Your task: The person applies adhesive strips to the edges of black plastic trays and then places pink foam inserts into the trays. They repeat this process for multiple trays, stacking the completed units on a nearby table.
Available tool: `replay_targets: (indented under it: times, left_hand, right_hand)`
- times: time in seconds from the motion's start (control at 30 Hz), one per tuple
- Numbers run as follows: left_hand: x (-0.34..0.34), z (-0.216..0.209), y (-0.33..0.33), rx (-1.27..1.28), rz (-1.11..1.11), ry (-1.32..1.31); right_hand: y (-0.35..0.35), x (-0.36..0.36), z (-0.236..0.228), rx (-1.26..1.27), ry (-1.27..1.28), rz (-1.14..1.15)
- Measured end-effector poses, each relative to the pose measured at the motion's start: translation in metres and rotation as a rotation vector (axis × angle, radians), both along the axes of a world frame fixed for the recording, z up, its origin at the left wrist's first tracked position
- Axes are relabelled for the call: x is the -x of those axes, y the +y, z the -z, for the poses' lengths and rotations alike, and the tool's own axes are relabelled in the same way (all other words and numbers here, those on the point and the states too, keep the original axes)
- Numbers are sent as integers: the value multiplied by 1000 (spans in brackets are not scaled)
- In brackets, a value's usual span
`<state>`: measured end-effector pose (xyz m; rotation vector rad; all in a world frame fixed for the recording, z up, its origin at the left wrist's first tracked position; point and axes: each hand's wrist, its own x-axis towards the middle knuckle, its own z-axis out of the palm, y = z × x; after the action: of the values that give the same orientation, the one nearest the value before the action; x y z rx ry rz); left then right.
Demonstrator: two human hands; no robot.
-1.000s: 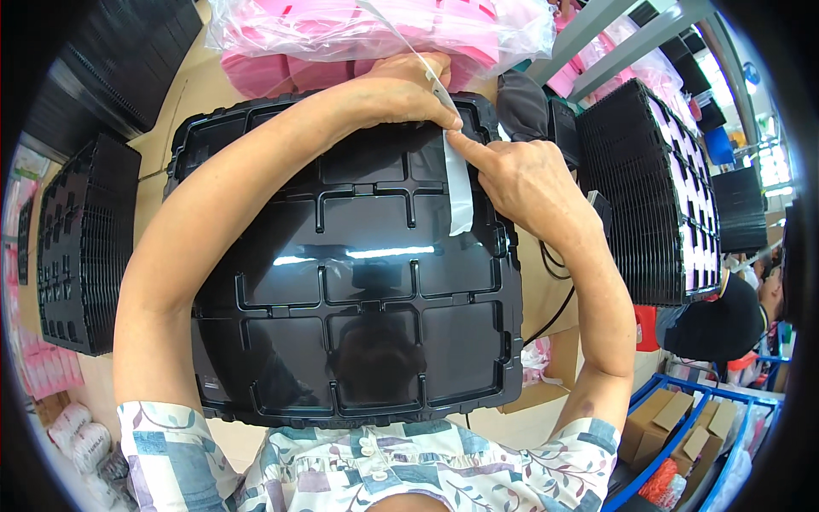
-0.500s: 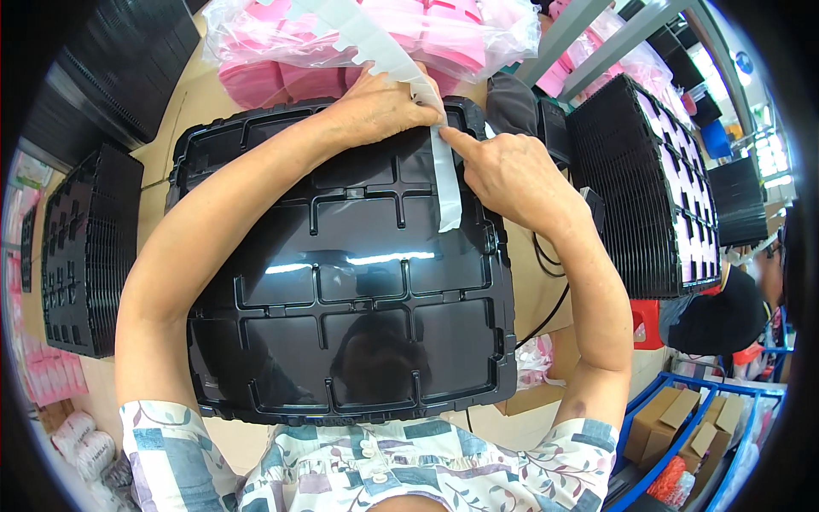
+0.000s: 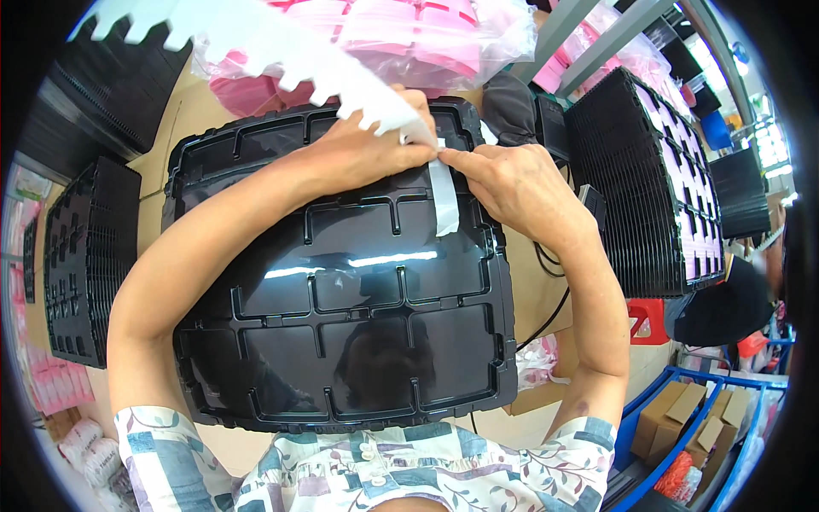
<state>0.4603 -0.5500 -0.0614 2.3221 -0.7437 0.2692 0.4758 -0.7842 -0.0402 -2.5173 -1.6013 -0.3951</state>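
Note:
A black plastic compartment tray [image 3: 281, 346] lies before me, its moulded ridges showing. In my left hand [image 3: 384, 141], fingers pinched together, is a long white strip with a notched edge [image 3: 281, 43], which sweeps up toward the upper left. A shorter whitish tape strip [image 3: 445, 205] hangs down over the tray's upper right part, its upper end between my two hands. My right hand [image 3: 525, 183] is curled, its index fingertip and thumb side meeting the tape right beside my left fingers. The exact grip of the right fingertips is partly hidden.
Pink items in clear plastic [image 3: 409, 43] sit beyond the tray. A tall stack of black trays [image 3: 627, 188] holding pink pieces stands at right, other black stacks [image 3: 94, 256] at left. A black cable [image 3: 546, 320] runs beside the tray; blue racking [image 3: 682, 435] holds cartons lower right.
Both hands have come slightly nearer to me along the tray. The notched strip has swung up and left, closer to the camera, and less of the tape shows below my hands.

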Motion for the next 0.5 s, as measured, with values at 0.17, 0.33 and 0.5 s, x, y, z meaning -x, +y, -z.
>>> replay_targets:
  times: [0.17, 0.33, 0.5]
  left_hand:
    - [13, -5, 11, -118, 83, -177]
    - [22, -18, 19, 109, 244, 120]
    - [50, -39, 42, 611, 16, 558]
  right_hand:
    - [-1, -6, 0, -142, 140, -79]
    - [-9, -5, -1, -456, 454, 160]
    - [-18, -11, -2, -578, 771, 415]
